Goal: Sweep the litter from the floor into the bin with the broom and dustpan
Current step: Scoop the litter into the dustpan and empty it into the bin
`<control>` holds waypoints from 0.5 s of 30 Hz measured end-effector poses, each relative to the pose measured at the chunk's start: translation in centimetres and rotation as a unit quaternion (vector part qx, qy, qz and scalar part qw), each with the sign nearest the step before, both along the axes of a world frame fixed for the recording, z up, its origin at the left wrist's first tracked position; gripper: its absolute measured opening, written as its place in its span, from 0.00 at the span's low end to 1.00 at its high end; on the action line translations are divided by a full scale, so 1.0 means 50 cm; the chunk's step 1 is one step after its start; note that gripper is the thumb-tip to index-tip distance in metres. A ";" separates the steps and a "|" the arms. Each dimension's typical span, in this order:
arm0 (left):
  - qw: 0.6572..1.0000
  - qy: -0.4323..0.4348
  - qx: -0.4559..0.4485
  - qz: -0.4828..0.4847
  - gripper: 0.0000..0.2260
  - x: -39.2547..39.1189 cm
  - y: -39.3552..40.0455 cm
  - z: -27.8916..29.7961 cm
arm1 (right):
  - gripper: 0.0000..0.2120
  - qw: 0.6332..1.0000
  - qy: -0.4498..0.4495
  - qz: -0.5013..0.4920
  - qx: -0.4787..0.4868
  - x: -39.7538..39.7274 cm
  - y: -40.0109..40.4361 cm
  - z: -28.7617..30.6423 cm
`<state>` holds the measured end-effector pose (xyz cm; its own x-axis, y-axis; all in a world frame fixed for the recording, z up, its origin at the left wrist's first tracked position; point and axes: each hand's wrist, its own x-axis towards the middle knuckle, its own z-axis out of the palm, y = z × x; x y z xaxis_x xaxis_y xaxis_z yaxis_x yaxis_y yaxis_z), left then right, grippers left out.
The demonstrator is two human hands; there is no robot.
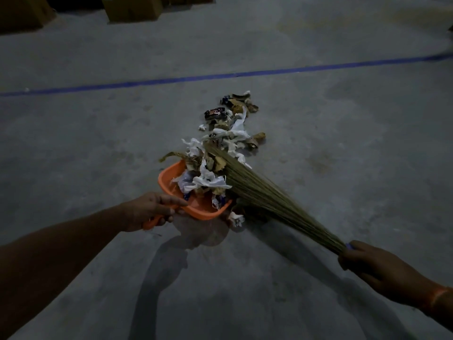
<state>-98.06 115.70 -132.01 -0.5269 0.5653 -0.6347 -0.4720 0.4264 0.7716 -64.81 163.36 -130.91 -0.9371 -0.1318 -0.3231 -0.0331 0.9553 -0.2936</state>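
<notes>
Two hands busy: left hand (147, 212) grips the orange plastic dustpan (193, 204) by its handle, right hand (372, 266) clenched round the grass-bristle broom (264, 192). Paper and wrapper litter (232, 128) lies partly heaped in the pan, the rest trailing away across the grey concrete floor (98, 143). Bin not visible. Risk: pan looks overfull, so tilting or lifting it likely spills scraps; one white scrap (236, 219) sits outside the rim.

Blue floor line (220, 76); brown cardboard boxes (132, 8) beyond it.
</notes>
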 end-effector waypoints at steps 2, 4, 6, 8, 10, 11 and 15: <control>1.000 0.002 -0.001 0.000 0.18 0.001 0.000 0.000 | 0.09 1.000 0.003 0.000 0.008 0.004 0.006 0.000; 1.000 0.000 0.002 -0.001 0.18 0.002 -0.002 -0.001 | 0.08 1.000 0.001 0.005 0.012 0.009 0.009 0.002; 1.000 -0.004 0.009 -0.002 0.18 0.001 -0.007 -0.003 | 0.08 1.000 0.003 0.018 0.015 0.014 0.009 0.006; 1.000 -0.007 0.016 0.002 0.18 0.001 -0.012 -0.006 | 0.07 0.999 0.000 0.029 0.019 0.017 0.004 0.006; 1.000 -0.007 0.018 0.006 0.18 0.001 -0.010 -0.008 | 0.07 0.999 -0.011 0.029 0.016 0.020 -0.001 0.005; 1.000 -0.006 0.015 0.004 0.18 0.001 -0.009 -0.008 | 0.08 1.000 -0.014 0.024 0.011 0.020 -0.004 0.005; 1.000 -0.005 0.009 -0.004 0.18 -0.001 -0.008 -0.007 | 0.09 1.000 -0.014 0.009 -0.016 0.013 -0.018 0.015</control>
